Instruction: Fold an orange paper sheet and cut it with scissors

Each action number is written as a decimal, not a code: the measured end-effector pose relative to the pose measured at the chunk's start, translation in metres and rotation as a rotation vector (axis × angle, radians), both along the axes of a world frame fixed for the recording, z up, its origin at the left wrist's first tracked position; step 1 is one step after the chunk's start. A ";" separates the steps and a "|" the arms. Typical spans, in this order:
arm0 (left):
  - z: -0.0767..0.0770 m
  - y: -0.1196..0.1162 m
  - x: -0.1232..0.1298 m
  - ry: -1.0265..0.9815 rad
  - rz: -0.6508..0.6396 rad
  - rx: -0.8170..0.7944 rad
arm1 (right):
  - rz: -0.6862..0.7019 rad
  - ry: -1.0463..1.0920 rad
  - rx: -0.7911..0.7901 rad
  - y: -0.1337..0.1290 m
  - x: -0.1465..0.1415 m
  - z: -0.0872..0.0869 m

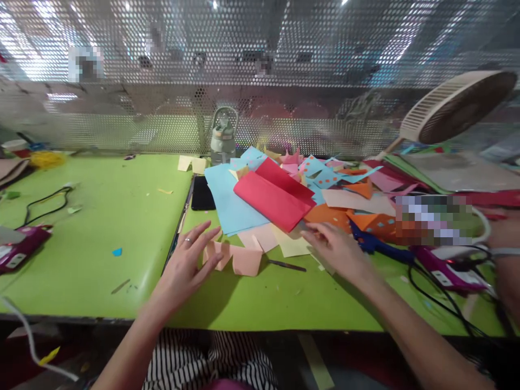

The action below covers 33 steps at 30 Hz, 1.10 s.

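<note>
My left hand [184, 265] is open above the green table, its fingers spread beside a folded pale pink paper piece [247, 261]. My right hand [339, 249] hovers by the lower corner of a folded red paper sheet [272, 195], its fingers slightly bent and apart. Whether its fingertips touch the red sheet is unclear. Under the red sheet lie light blue paper [235, 208] and a pale yellow sheet [290, 242]. A thin dark blade-like strip [287, 265] rests between my hands.
A dark phone [202, 193] and a grey-green bottle [223, 138] stand or lie behind. Orange paper scraps [331, 216], a blue-handled tool [382, 248], a purple power strip [447, 271] and a fan [459, 105] are at right. A perforated metal screen [162, 103] closes the back.
</note>
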<state>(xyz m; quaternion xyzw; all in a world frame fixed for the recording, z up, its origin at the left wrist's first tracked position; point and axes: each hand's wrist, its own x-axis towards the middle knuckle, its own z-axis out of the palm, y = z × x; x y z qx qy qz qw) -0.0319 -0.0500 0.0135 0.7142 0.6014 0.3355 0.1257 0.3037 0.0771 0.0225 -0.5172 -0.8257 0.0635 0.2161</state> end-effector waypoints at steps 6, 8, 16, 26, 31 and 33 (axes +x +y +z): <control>0.022 0.016 0.024 0.095 -0.108 0.083 | 0.171 -0.046 0.061 0.000 -0.044 -0.017; 0.028 0.025 0.033 0.142 -0.173 0.108 | 0.282 -0.097 0.061 -0.005 -0.050 -0.018; 0.008 0.064 0.060 0.409 -0.232 0.054 | 0.466 -0.222 0.037 -0.013 -0.049 -0.013; 0.008 0.035 0.057 0.369 -0.418 -0.053 | 0.481 -0.198 -0.024 -0.012 -0.035 -0.013; -0.023 0.017 0.037 0.496 -0.348 -0.128 | 0.438 -0.095 -0.111 -0.022 -0.029 -0.001; -0.033 0.019 0.025 0.543 -0.237 -0.131 | 0.377 -0.039 -0.152 -0.019 -0.027 0.005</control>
